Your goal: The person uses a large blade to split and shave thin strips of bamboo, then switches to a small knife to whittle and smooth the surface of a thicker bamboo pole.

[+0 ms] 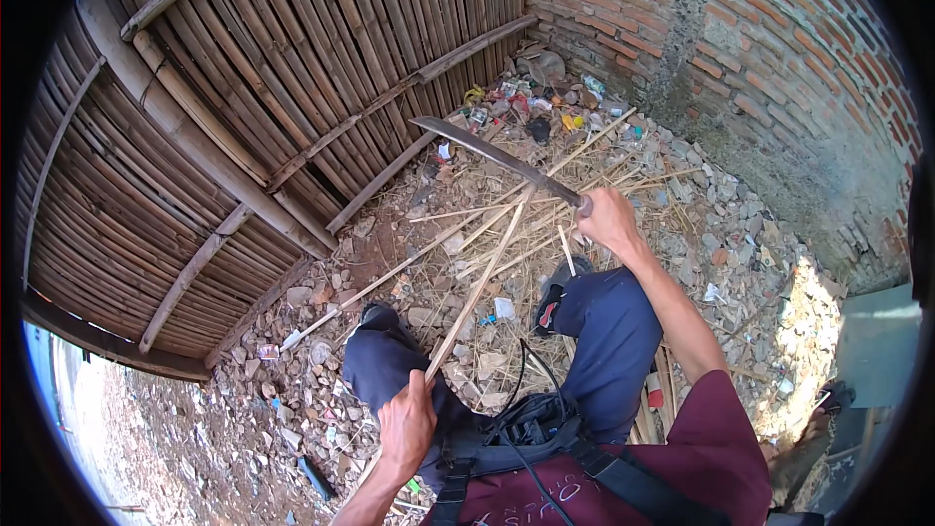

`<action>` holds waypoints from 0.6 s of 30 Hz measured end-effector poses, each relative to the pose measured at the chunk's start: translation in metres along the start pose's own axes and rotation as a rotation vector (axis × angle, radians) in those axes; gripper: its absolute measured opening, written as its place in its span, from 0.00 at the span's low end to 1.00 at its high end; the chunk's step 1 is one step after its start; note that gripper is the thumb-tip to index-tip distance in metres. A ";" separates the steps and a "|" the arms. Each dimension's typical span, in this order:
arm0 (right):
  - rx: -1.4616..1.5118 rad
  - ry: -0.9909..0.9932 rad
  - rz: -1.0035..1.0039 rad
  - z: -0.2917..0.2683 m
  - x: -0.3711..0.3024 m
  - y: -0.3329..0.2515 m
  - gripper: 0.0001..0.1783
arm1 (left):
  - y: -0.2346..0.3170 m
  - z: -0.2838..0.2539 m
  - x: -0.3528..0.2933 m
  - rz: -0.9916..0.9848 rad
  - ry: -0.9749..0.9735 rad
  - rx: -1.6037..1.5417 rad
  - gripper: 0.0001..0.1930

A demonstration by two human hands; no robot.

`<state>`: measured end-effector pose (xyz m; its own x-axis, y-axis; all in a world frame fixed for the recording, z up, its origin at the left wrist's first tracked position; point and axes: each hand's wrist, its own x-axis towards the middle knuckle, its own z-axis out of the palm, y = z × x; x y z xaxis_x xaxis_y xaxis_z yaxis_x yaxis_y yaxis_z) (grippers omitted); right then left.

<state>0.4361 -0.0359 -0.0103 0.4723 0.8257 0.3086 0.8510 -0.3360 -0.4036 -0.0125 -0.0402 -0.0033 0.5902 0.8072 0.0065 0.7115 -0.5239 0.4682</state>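
Observation:
My right hand (610,218) is wrapped round the handle of a long machete (497,153), whose dark blade points up and to the left. In my left hand (407,426) is a pale bamboo strip (479,284), gripped near its lower part beside my left knee. The strip slants up and to the right, and its upper end meets the blade near the middle. Whether the edge is cutting into the strip I cannot tell. Several more split bamboo strips (419,259) lie crossed on the ground beyond my feet.
A bamboo slat wall (321,49) rises on the left and a brick wall (740,68) on the right. Rubble (321,351) covers the ground, with litter (575,102) heaped in the far corner. My bent legs (614,341) frame the work. More strips (665,385) lie by my right thigh.

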 end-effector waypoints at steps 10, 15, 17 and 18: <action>-0.131 -0.200 0.005 0.037 -0.036 -0.005 0.12 | 0.019 -0.023 0.032 0.004 0.191 -0.181 0.05; -0.043 -0.142 0.232 0.007 -0.023 0.002 0.13 | -0.008 -0.020 0.038 -0.073 0.180 -0.155 0.06; -0.021 -0.087 0.251 0.011 -0.021 0.011 0.12 | -0.007 -0.020 0.037 -0.097 0.181 -0.145 0.08; 0.056 -0.008 0.265 0.010 -0.020 0.011 0.12 | -0.003 -0.021 0.036 -0.098 0.152 -0.126 0.10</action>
<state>0.4334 -0.0518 -0.0293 0.6746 0.7161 0.1791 0.6840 -0.5153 -0.5163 -0.0017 -0.0039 0.0139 0.4494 0.8893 0.0846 0.7038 -0.4107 0.5797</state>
